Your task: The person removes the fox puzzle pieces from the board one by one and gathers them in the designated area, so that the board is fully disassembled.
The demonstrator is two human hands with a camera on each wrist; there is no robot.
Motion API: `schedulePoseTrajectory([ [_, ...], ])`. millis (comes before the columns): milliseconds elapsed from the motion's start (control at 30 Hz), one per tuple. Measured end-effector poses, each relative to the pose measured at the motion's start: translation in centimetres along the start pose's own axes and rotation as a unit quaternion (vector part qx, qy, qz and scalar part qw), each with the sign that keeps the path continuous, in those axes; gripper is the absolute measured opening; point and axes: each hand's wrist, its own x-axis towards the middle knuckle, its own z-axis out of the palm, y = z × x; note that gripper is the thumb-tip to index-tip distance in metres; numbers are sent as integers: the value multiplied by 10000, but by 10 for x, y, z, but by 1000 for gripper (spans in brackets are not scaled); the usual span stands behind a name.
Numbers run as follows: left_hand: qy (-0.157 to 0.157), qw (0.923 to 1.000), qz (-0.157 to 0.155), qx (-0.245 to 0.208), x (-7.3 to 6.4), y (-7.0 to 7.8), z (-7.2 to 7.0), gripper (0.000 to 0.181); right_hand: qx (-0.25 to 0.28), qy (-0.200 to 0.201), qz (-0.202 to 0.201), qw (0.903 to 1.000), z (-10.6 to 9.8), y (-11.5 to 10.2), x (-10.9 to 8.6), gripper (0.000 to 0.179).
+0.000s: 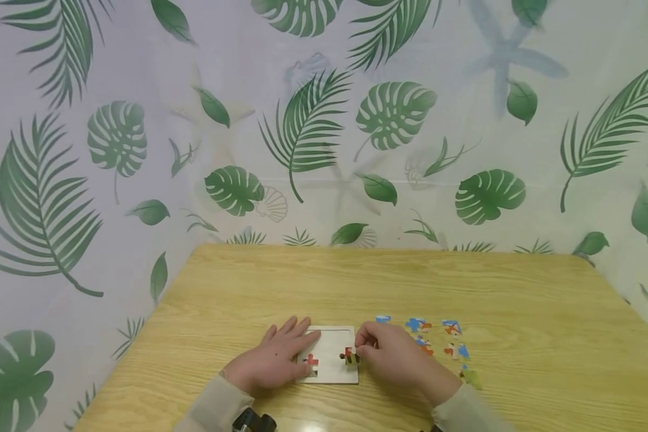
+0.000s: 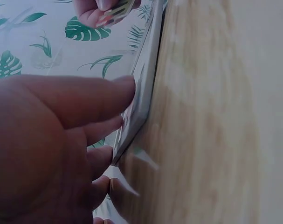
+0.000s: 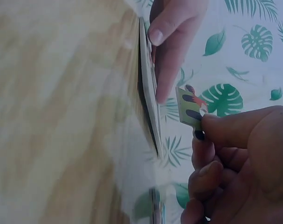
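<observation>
A white puzzle frame (image 1: 332, 375) lies flat on the wooden table. One puzzle piece (image 1: 311, 362) with red on it sits in the frame's lower left corner. My left hand (image 1: 278, 355) rests over the frame's left side with straight, spread fingers, the thumb by that piece. Between thumb and fingertips my right hand (image 1: 394, 354) pinches a jigsaw puzzle piece (image 3: 190, 108), green with dark ovals and some red. The held piece is raised over the right part of the frame, tilted in the right wrist view. The left wrist view shows my left thumb (image 2: 99, 95) at the frame's edge.
Several loose puzzle pieces in blue, orange and white lie right of the frame, among them a fox-face piece (image 1: 451, 327) and a green piece (image 1: 470, 376). My right hand and forearm partly cover some. A leaf-printed cloth (image 1: 324, 120) hangs behind the table (image 1: 281, 270).
</observation>
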Motion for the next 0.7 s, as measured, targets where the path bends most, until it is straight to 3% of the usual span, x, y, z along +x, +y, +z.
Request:
schedulePoseTrajectory([
  [333, 162, 9999, -13, -23, -1, 4, -1, 72, -74, -28, -79, 9999, -26, 32, -22, 10],
  [700, 111, 9999, -17, 63, -2, 4, -1, 73, 54, -238, 82, 9997, -53, 59, -50, 10],
])
